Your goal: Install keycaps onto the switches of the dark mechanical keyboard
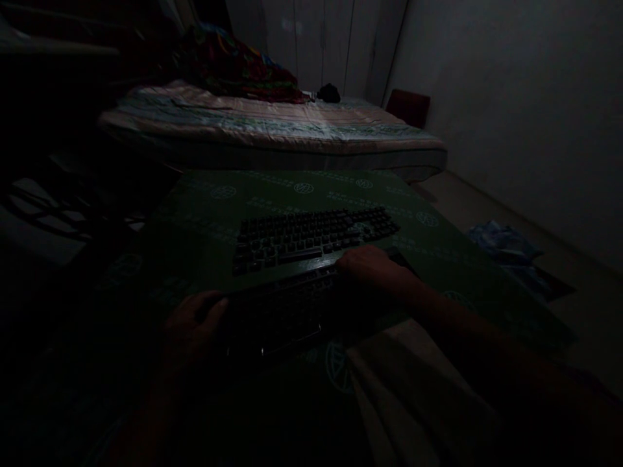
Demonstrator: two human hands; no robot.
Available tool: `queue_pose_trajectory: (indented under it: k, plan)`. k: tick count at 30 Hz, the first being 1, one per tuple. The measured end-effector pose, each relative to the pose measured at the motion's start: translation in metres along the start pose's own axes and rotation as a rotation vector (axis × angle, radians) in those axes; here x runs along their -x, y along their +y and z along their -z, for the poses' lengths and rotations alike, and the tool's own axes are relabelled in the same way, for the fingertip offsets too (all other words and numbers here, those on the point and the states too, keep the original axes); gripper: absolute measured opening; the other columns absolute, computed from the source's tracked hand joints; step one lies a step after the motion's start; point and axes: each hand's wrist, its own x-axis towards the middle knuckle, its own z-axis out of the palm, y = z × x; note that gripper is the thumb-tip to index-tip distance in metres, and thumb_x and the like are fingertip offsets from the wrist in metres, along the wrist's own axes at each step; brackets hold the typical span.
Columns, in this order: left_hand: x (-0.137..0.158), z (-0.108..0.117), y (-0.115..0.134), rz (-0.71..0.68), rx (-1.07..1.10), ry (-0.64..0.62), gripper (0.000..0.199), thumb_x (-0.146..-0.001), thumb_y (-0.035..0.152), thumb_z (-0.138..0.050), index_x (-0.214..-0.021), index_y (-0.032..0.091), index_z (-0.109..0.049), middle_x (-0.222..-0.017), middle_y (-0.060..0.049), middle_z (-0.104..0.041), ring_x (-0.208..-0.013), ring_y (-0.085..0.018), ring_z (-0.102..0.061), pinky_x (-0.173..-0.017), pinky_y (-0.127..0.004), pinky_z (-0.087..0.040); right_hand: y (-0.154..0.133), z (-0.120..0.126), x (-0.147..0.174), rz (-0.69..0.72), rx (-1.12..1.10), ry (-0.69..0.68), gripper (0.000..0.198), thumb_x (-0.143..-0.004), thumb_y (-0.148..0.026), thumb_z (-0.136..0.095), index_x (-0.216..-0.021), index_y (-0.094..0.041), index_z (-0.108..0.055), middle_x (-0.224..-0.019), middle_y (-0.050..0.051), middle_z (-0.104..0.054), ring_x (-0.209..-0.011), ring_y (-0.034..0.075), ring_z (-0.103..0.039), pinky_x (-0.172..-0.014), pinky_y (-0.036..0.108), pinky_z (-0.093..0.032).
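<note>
A dark keyboard casing (287, 301) is tilted in front of me, its face in deep shadow. My left hand (195, 318) grips its left end, thumb on the near side. At the upper edge toward the right, my right hand (372, 269) is closed on the casing with bent fingers; its fingertips are partly hidden. Just beyond lies a set of black keycaps (302, 237) in keyboard layout, with green showing through gaps among them. Both rest on a green table (272, 188) printed with pale logos and lettering.
A beige folded piece (409, 389), perhaps cloth or card, lies at the near right. Behind the table stands a bed (292, 130) with a red patterned blanket (233, 65). Crumpled cloth (506, 243) is on the floor at right. The room is very dark.
</note>
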Motion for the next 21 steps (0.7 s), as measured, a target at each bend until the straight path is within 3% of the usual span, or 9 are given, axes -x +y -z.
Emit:
queue_pose_trajectory:
  k: [5, 10, 15, 21]
  plan:
    - [0.001, -0.002, -0.003, -0.02, 0.0, 0.001, 0.037, -0.068, 0.049, -0.045, -0.086, 0.021, -0.062, -0.105, -0.008, -0.065, -0.1, -0.028, -0.061, -0.094, -0.044, -0.048, 0.006, -0.007, -0.004, 0.076, 0.028, -0.004, 0.029, -0.09, -0.014, -0.043, -0.104, -0.013, -0.068, -0.097, 0.017, -0.072, -0.094, 0.025, -0.069, -0.072, 0.03, -0.052]
    - [0.0, -0.003, -0.005, -0.004, -0.004, -0.025, 0.04, -0.068, 0.049, -0.045, -0.09, 0.02, -0.062, -0.107, -0.009, -0.065, -0.102, -0.027, -0.06, -0.095, -0.042, -0.047, 0.012, -0.006, 0.004, 0.021, 0.073, -0.048, 0.029, -0.089, -0.012, -0.044, -0.104, -0.012, -0.068, -0.098, 0.017, -0.072, -0.096, 0.026, -0.068, -0.073, 0.03, -0.052]
    - [-0.001, -0.003, -0.004, -0.002, -0.016, -0.013, 0.043, -0.067, 0.05, -0.044, -0.091, 0.019, -0.062, -0.108, -0.01, -0.064, -0.104, -0.028, -0.06, -0.097, -0.043, -0.047, 0.011, -0.005, 0.007, 0.068, 0.072, -0.013, 0.029, -0.09, -0.013, -0.043, -0.104, -0.011, -0.068, -0.098, 0.017, -0.072, -0.096, 0.025, -0.069, -0.074, 0.029, -0.051]
    - [0.001, -0.004, -0.005, -0.009, 0.003, -0.018, 0.043, -0.068, 0.05, -0.044, -0.093, 0.019, -0.062, -0.111, -0.01, -0.064, -0.105, -0.028, -0.06, -0.097, -0.043, -0.046, 0.017, -0.002, 0.008, -0.013, 0.079, -0.061, 0.03, -0.09, -0.015, -0.042, -0.107, -0.012, -0.067, -0.102, 0.018, -0.071, -0.098, 0.025, -0.068, -0.073, 0.027, -0.051]
